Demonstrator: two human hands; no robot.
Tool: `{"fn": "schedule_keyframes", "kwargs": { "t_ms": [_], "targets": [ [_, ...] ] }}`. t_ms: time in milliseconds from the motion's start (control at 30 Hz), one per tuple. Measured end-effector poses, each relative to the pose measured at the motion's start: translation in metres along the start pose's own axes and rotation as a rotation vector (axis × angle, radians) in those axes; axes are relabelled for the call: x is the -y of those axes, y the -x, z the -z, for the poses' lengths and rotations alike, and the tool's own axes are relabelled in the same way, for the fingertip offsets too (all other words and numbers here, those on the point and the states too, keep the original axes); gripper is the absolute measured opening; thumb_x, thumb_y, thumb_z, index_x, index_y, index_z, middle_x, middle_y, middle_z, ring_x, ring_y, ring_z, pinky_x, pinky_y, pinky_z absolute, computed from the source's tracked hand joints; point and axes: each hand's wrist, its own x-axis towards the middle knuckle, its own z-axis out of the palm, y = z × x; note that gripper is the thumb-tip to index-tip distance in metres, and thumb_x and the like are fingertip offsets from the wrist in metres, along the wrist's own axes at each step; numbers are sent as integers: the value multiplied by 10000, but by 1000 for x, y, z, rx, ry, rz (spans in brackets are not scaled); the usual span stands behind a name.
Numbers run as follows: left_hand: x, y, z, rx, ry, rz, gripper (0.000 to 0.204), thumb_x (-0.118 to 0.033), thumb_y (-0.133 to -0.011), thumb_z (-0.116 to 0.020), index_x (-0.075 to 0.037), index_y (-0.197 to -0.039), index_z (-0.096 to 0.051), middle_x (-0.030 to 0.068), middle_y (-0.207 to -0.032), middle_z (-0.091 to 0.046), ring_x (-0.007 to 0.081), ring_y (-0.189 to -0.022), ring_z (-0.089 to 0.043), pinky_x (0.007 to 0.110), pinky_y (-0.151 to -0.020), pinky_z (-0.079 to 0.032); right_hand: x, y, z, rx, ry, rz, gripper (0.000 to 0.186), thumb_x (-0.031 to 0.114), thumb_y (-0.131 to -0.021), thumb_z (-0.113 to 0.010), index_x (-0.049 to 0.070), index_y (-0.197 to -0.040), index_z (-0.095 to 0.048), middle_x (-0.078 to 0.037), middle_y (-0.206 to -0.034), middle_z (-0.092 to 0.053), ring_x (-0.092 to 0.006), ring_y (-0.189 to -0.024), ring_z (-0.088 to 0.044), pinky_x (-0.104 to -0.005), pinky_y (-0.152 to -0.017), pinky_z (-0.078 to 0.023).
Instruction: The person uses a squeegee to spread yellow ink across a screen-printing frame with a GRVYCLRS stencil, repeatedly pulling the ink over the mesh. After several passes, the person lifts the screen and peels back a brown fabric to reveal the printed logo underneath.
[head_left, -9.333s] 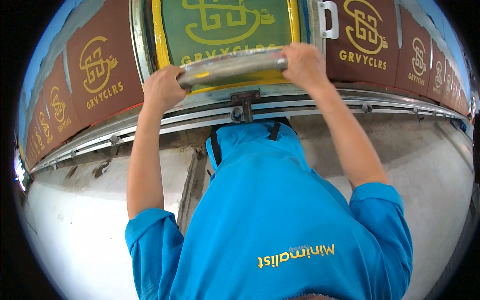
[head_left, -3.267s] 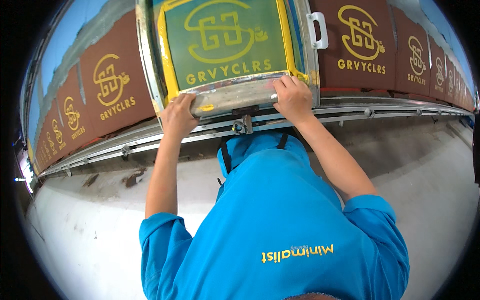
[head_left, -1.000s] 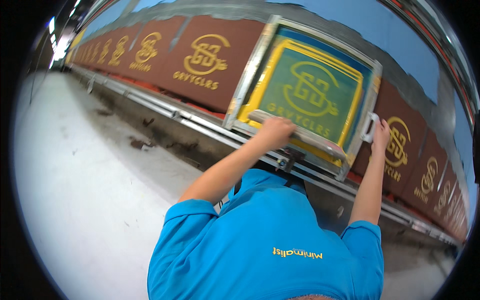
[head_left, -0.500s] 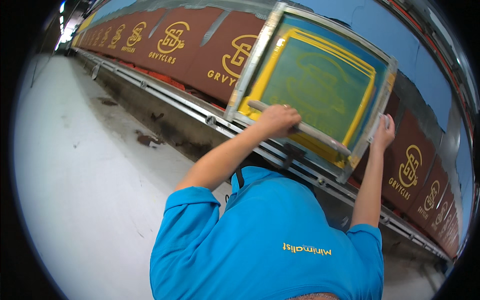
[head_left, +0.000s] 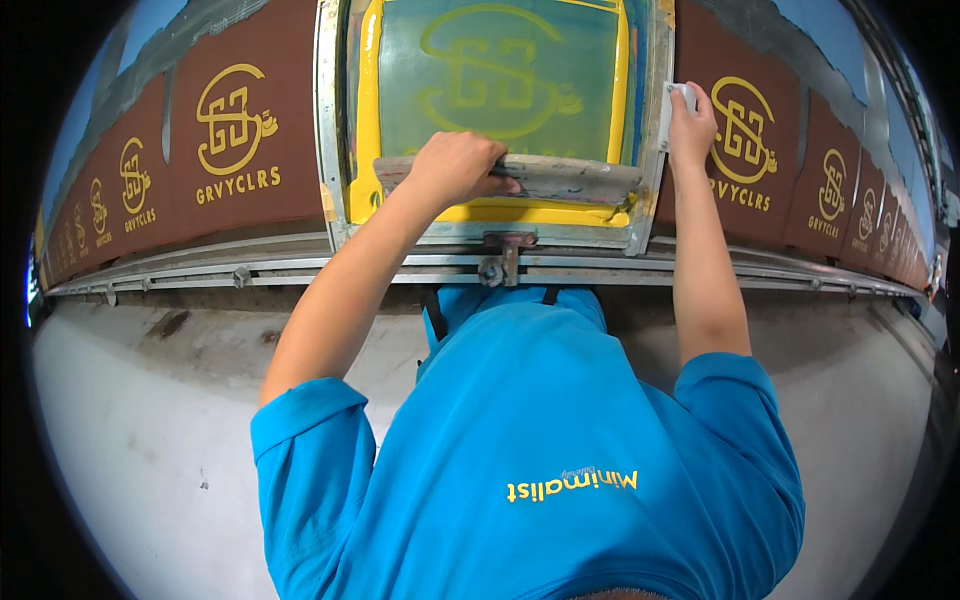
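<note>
A screen-printing frame [head_left: 328, 120] with pale metal sides lies level before me. Its green mesh [head_left: 490, 75] shows a round emblem, and thick yellow ink [head_left: 366, 100] lines the mesh's edges. My left hand [head_left: 458, 168] is closed over the top of a long, stained grey squeegee [head_left: 575, 178]. The squeegee lies crosswise near the frame's close end, with yellow ink along its lower edge. With my right hand [head_left: 692, 128] I grip a white handle [head_left: 665, 120] at the frame's right side; its fingers partly cover the handle.
Brown fabric [head_left: 285, 130] printed with a row of yellow emblems runs along the long table on both sides. A metal rail [head_left: 400, 268] follows the table's near edge, with a bracket [head_left: 497, 262] below the frame. Pale floor [head_left: 150, 400] lies beneath.
My view has turned, so the frame and table edge that looked tilted now look level. Both hands keep their holds, and the squeegee stays near the frame's close end.
</note>
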Motion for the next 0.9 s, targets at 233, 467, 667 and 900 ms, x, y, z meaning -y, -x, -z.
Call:
{"fn": "schedule_keyframes", "kwargs": {
  "t_ms": [233, 467, 667, 900],
  "targets": [
    [12, -71, -7, 217, 165, -26, 686, -680, -741, -812, -76, -1065, -774, 190, -976, -765, 388, -965, -729, 478, -830, -573, -31, -36, 21, 62, 15, -21, 468, 310, -925, -743, 93, -1332, -664, -138, -1204, -732, -278, -1091, -702, -382, -945, -524],
    [15, -95, 106, 42, -18, 49, 621, -681, -805, -752, -109, -1047, -748, 176, -905, -750, 376, -928, -730, 484, -786, -578, -11, -47, 21, 45, 100, 1, 503, 351, -913, -750, 122, -1352, -658, -141, -1223, -736, -295, -1122, -702, -386, -976, -519],
    [91, -187, 152, -426, -302, -62, 533, -649, -876, -696, -124, -970, -700, 100, -906, -734, 364, -871, -713, 479, -724, -569, 16, -53, 1, 50, 139, -89, 458, 237, -947, -750, 53, -1353, -646, -118, -1240, -709, -203, -1109, -674, -336, -967, -514],
    [130, -242, 179, -378, -279, -67, 445, -549, -892, -735, -122, -1015, -712, 116, -900, -735, 360, -887, -715, 469, -745, -568, -17, -79, -18, 18, 76, -85, 543, 331, -922, -772, 60, -1370, -626, -149, -1267, -697, -257, -1123, -677, -374, -981, -513]
  ]
}}
